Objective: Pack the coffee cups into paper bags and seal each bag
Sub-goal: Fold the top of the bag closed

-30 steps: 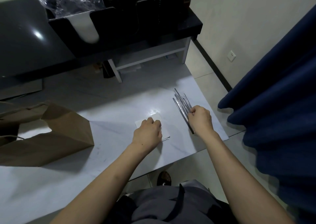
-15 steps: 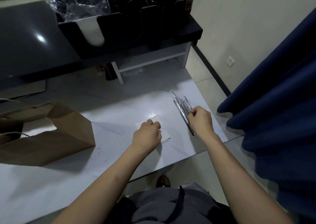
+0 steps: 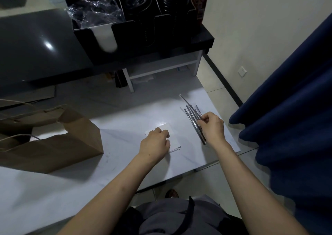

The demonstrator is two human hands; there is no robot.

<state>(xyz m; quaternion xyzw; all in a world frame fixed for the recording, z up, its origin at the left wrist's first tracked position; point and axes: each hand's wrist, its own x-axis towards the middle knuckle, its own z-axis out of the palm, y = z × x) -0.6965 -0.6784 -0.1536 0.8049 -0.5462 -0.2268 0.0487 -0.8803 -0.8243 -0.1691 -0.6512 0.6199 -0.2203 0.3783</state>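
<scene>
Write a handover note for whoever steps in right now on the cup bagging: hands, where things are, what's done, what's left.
Left hand: curled fingers rest on the white sheets; grip unclear.
Right hand: pinches the wrapped straws, right of the sheets.
Paper bag: on its side at left, unsealed.
Cups: in the dispenser on the black counter.
Done: no cup visibly bagged.
Left: bag cups, seal.

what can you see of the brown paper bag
The paper bag is plain brown, creased paper, lying on its side on the white table at the left. Its closed end points right; its open end, with pale cord handles, runs off the picture's left edge. The left hand and right hand are both apart from it.
</scene>
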